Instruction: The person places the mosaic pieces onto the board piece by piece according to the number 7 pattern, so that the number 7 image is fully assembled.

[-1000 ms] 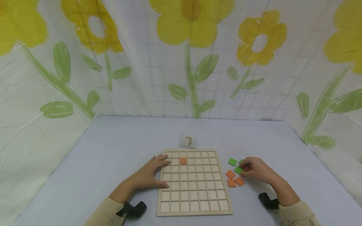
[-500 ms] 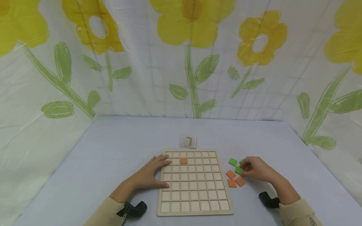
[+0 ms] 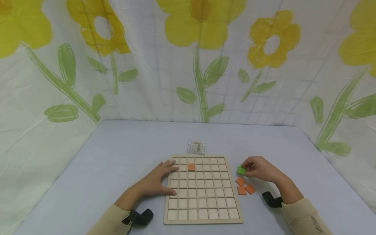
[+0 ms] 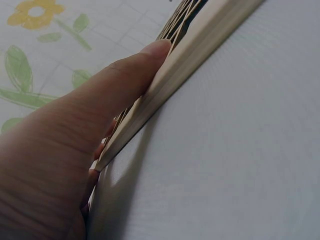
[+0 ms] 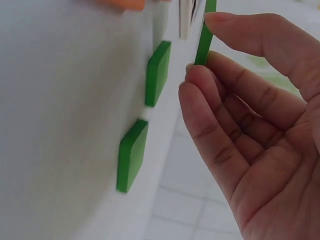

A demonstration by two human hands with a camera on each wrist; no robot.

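Note:
Between thumb and fingertips, my right hand (image 3: 261, 169) pinches a thin green square tile (image 5: 204, 40), raised over the table right of the board. Two more green tiles, a nearer one (image 5: 133, 157) and a farther one (image 5: 159, 75), lie on the table in the right wrist view. In the head view the right hand partly hides the green tiles. My left hand (image 3: 152, 179) rests on the left edge of the wooden grid board (image 3: 202, 222), thumb (image 4: 150, 55) and fingers spread over its rim. One orange tile (image 3: 191, 167) sits in a cell near the board's top.
Three loose orange tiles (image 3: 242, 190) lie beside the board's right edge, nearer to me than the green ones. A small card with a printed grid pattern (image 3: 196, 147) lies just beyond the board. Behind the white table (image 3: 132, 140) hangs a flower-printed curtain (image 3: 164, 65).
My right hand has picked up a green tile from the table and moved with it slightly left and away from me. The left hand has stayed on the board.

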